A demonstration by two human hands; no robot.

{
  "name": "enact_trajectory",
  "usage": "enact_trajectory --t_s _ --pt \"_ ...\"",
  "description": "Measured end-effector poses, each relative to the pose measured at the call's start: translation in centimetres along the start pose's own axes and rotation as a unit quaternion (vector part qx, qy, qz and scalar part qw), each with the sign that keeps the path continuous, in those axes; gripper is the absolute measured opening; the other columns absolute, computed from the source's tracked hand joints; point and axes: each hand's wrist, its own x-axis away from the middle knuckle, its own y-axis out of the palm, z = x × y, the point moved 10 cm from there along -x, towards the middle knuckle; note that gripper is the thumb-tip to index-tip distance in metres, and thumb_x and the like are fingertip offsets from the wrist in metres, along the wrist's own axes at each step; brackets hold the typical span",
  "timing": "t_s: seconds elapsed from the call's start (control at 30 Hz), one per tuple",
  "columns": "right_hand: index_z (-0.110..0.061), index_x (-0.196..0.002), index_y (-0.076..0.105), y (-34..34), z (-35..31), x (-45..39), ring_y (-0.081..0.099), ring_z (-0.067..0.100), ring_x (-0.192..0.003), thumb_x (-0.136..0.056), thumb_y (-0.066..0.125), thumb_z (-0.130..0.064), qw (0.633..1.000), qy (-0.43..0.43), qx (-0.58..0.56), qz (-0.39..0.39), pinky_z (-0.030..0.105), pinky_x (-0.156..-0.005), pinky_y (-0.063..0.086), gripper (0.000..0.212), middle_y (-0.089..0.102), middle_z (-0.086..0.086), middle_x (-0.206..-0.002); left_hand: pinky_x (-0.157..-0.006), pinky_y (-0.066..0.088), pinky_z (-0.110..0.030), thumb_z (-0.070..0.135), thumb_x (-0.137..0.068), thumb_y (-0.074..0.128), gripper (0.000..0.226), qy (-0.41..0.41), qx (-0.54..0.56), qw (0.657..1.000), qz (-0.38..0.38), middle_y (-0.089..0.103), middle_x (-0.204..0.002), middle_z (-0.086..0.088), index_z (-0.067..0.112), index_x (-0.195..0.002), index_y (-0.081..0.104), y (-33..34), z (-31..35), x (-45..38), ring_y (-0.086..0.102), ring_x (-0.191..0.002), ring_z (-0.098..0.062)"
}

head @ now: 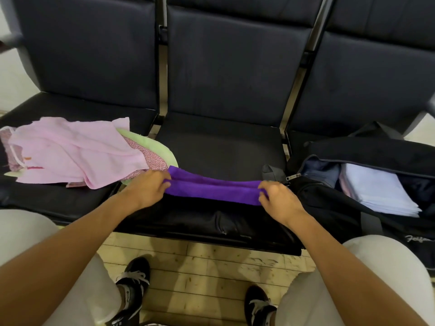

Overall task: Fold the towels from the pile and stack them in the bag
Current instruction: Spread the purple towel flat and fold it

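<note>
A purple towel (213, 188) lies folded into a long narrow band across the front of the middle black seat (219, 147). My left hand (148, 188) pinches its left end and my right hand (279, 197) pinches its right end. The pile of towels (70, 151), pink on top with a green and a patterned one under it, lies on the left seat. An open dark bag (362, 151) sits on the right seat with folded pale blue and white towels (376, 189) stacked inside.
The seat backs rise behind the three joined chairs, with metal frame posts (162, 74) between them. My knees and black shoes (134, 285) are over a pale tiled floor in front of the seats.
</note>
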Motion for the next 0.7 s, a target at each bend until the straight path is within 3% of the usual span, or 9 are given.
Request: enact_trajectory --t_s 0.07,0.13,0.23,0.37,0.53,0.7 --pt "-0.011 -0.106 0.063 -2.2 0.7 -0.5 0.06 0.023 -0.097 -0.099 0.054 -0.022 0.994 0.021 -0.081 0.073 0.034 -0.085 0.049 0.015 0.064 0.008 -0.106 -0.081 0.049 -0.029 0.023 -0.098 0.054 0.023 -0.043 0.089 0.994 0.047 0.068 -0.104 -0.009 0.01 -0.114 0.065 -2.3 -0.6 -0.7 0.062 -0.094 -0.021" --pt "-0.011 -0.104 0.063 -4.0 1.6 -0.9 0.057 0.015 -0.091 -0.099 0.057 -0.023 0.98 0.047 -0.148 0.123 0.022 -0.077 0.045 0.014 0.061 0.003 -0.102 -0.078 0.045 -0.027 0.023 -0.098 0.054 0.023 -0.072 0.138 0.982 0.104 0.067 -0.101 -0.01 0.007 -0.111 0.065 -4.6 -1.0 -1.1 0.058 -0.089 -0.018" --pt "-0.014 -0.101 0.063 -5.8 2.0 -1.5 0.053 0.007 -0.082 -0.098 0.059 -0.025 0.972 0.048 -0.168 0.157 0.01 -0.067 0.037 0.013 0.058 -0.002 -0.097 -0.078 0.045 -0.029 0.021 -0.099 0.052 0.022 -0.087 0.178 0.965 0.172 0.067 -0.104 -0.014 0.005 -0.109 0.063 -7.2 -1.3 -1.3 0.058 -0.093 -0.021" --pt "-0.015 -0.1 0.062 -7.6 2.2 -2.3 0.055 0.002 -0.078 -0.099 0.056 -0.03 0.956 0.042 -0.209 0.201 0.013 -0.067 0.042 0.016 0.059 -0.003 -0.093 -0.079 0.044 -0.028 0.017 -0.099 0.051 0.02 -0.069 0.195 0.948 0.24 0.068 -0.099 -0.014 0.004 -0.107 0.064 -9.9 -0.6 -1.0 0.057 -0.088 -0.018" --pt "-0.015 -0.098 0.063 -8.4 3.3 -3.5 0.064 0.011 -0.082 -0.1 0.055 -0.032 0.912 0.083 -0.333 0.226 0.02 -0.064 0.047 0.019 0.065 0.001 -0.09 -0.07 0.042 -0.021 0.025 -0.096 0.057 0.023 -0.096 0.206 0.924 0.306 0.065 -0.088 -0.005 0.005 -0.104 0.066 -12.5 -0.5 -0.6 0.058 -0.08 -0.016" --pt "-0.016 -0.091 0.064 -7.9 2.8 -4.6 0.062 0.01 -0.061 -0.099 0.057 -0.033 0.856 0.108 -0.449 0.231 0.024 -0.054 0.05 0.02 0.064 0.0 -0.074 -0.07 0.04 -0.027 0.025 -0.1 0.05 0.023 -0.092 0.215 0.921 0.312 0.06 -0.086 -0.002 0.005 -0.104 0.061 -13.1 1.0 -1.4 0.056 -0.078 -0.017"
